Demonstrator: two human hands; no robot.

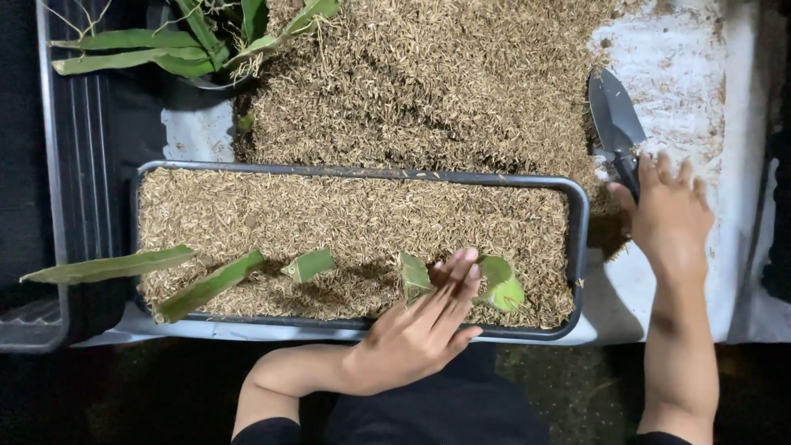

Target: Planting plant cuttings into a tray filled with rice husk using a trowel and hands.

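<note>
Over husk-filled tray (581,216): my left hand (416,334) flat, fingers extended, touching cutting (414,276); right hand (669,218) spread open on trowel (616,132) handle, apparently ungripped. Five cuttings, one trowel.

Green cuttings (311,264) (tan husks (354,218)), dark grey tray (579,206), black trowel (614,124).

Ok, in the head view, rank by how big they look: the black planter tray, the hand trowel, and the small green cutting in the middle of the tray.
Largest to smallest:
1. black planter tray
2. hand trowel
3. small green cutting
</note>
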